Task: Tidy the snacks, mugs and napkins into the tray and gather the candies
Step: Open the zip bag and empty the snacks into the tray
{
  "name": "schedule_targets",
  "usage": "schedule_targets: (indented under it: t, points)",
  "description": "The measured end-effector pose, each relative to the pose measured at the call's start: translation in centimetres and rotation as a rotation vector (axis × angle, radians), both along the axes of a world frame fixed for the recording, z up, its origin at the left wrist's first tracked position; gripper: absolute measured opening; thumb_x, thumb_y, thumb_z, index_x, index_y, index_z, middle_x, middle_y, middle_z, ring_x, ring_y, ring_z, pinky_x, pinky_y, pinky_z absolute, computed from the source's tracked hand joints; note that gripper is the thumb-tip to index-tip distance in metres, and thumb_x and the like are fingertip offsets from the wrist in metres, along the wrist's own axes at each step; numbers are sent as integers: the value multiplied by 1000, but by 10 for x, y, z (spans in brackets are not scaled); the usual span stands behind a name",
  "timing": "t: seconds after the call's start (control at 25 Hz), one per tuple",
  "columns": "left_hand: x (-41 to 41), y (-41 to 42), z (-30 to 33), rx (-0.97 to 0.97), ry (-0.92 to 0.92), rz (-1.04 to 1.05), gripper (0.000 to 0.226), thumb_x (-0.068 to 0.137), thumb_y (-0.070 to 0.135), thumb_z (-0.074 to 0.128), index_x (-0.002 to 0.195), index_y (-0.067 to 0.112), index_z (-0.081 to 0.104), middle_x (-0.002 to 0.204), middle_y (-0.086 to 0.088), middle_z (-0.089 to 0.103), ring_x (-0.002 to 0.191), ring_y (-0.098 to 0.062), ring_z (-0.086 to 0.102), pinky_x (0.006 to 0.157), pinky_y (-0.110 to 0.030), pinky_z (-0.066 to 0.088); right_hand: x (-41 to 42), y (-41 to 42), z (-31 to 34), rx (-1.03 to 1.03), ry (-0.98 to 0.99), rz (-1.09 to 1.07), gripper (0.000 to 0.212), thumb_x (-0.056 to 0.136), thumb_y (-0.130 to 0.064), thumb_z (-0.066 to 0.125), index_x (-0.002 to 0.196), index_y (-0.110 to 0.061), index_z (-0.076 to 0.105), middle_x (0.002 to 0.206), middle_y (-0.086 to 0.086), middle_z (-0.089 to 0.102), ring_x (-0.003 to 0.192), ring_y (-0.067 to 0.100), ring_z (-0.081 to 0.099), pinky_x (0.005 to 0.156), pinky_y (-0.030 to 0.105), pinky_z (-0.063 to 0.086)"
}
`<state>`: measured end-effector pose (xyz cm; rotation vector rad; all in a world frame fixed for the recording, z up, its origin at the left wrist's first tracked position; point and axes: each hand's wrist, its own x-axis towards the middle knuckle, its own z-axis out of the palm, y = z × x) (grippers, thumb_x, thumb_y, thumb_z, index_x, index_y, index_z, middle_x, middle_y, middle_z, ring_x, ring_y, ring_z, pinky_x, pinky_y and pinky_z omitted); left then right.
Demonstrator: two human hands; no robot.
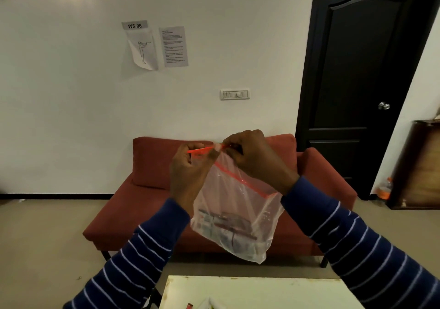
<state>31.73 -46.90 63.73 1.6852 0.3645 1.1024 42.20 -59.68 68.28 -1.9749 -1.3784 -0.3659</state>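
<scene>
A clear plastic zip bag [234, 204] with a red seal strip hangs in the air in front of me, above the table. Wrapped candies [226, 227] lie in a heap at its bottom. My left hand [188, 168] pinches the red strip at the bag's top left. My right hand [254, 156] pinches the same strip just to the right, fingertips almost meeting those of the left. The rest of the seal slopes down to the right, under my right wrist. The tray, mugs and napkins are out of view.
The far edge of a white table [262, 289] shows at the bottom, with a small red item [189, 306] and something white on it. Behind the bag stands a red sofa [152, 166], and a dark door [357, 82] at the right.
</scene>
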Motion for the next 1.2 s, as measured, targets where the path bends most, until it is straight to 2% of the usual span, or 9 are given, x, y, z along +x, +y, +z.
schedule_targets:
  t: [0.2,0.32,0.44,0.56,0.68,0.8,0.92,1.04,1.2]
  points:
    - [-6,2,-4,378,234,139,50,69,-1,72,106,19,44,85,15,54,73,-15,60,59,-34,55,4,-6,-3,4,-4,-81,19,97,-14,61,108,-11,76,97,3,76,81,13,65,76,22,51]
    - [-16,-5,0,819,246,144,61,68,-7,63,115,23,39,96,11,55,66,-13,55,49,-33,53,11,-11,-8,12,-10,-138,19,97,-14,61,108,-10,76,97,5,76,78,11,63,71,19,45]
    - [-18,-14,4,1052,359,48,48,69,-5,56,106,25,59,116,3,60,70,-14,57,46,-25,45,12,-11,-15,-2,-30,-164,18,98,-15,60,104,-11,76,94,4,76,74,8,58,63,12,38]
    - [-12,-16,7,922,366,56,29,70,-5,56,80,13,76,89,-3,70,70,-17,62,61,-30,55,10,-14,-18,20,-21,-186,19,98,-17,60,108,-11,75,99,4,76,79,10,63,69,17,48]
    - [-6,-16,9,755,400,120,28,70,-6,59,88,4,78,90,-8,76,81,-20,69,78,-20,50,-1,-24,-24,53,-159,-245,21,95,-23,65,114,-16,72,106,1,73,91,16,65,76,34,55]
    - [-8,-19,3,755,422,112,26,71,-4,61,91,2,78,92,-11,77,83,-23,71,78,-18,45,-10,-37,-25,67,-232,-69,13,87,-16,74,100,-17,75,93,-1,70,82,13,62,68,31,54]
    - [-10,-25,-4,759,478,89,27,72,0,67,98,2,77,98,-11,75,90,-23,68,77,-20,46,-10,-37,-32,-243,-64,168,13,87,-5,72,92,-14,79,86,-1,76,74,10,69,69,18,55]
    - [-9,-33,-11,730,512,86,25,76,6,69,100,4,76,99,-7,72,91,-18,65,73,-13,39,-14,-20,-59,-609,-83,177,17,92,0,59,101,-1,73,104,13,72,97,28,67,84,29,50]
    - [-11,-39,-13,696,495,81,29,74,4,67,102,7,76,96,-4,71,82,-8,58,66,-4,34,-25,-3,-98,-103,170,55,31,94,-7,56,124,0,61,125,18,65,118,30,59,101,29,47]
